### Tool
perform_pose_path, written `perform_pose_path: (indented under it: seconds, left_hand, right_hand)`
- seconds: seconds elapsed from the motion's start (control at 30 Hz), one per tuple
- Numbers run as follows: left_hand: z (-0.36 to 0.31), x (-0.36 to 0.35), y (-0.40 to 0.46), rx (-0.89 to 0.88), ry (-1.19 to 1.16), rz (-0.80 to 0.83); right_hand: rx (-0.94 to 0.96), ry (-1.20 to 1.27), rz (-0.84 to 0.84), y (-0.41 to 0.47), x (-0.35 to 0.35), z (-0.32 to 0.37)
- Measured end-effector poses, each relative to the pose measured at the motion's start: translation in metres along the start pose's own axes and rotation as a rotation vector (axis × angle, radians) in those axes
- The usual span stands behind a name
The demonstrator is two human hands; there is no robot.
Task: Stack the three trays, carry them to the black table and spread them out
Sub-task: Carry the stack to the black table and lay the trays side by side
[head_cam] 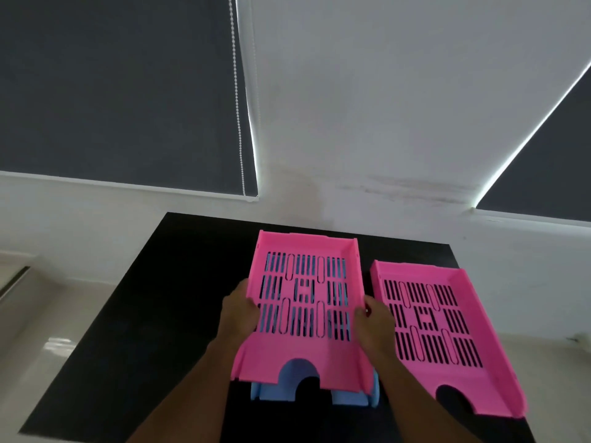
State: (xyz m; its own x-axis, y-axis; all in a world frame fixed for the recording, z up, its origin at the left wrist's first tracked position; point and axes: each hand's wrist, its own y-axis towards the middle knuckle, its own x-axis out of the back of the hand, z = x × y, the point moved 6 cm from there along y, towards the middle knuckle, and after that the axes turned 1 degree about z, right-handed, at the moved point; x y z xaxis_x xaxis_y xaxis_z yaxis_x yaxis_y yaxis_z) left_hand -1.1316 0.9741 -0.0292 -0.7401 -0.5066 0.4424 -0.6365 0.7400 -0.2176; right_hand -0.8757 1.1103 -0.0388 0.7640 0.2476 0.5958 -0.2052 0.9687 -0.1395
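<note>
White walls and two dark window blinds (121, 91) rise behind a black table (144, 314), seen from above by the person standing at its near edge. Two hands hold a pink tray (307, 356) by its long sides, the left hand (240, 311) and the right hand (375, 318) each wrapped over a rim, fingers closed on it. This pink tray sits on, or just above, a blue tray (348, 399) whose front edge pokes out beneath; which of the two cannot be told. Gripping both sides keeps it level, probably for lifting it off the blue one. A second pink tray (447, 334) already lies flat on the table just to the right, nearly touching the right hand. Open table lies to the left, likely where the held tray should go. Nothing else sits on the table.
</note>
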Motion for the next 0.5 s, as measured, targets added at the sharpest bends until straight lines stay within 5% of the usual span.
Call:
perform_pose_path:
  seconds: [0.5]
  left_hand:
    - [0.091, 0.184, 0.024, 0.086, 0.248, -0.222]
  right_hand:
    - [0.169, 0.019, 0.193, -0.044, -0.163, 0.106]
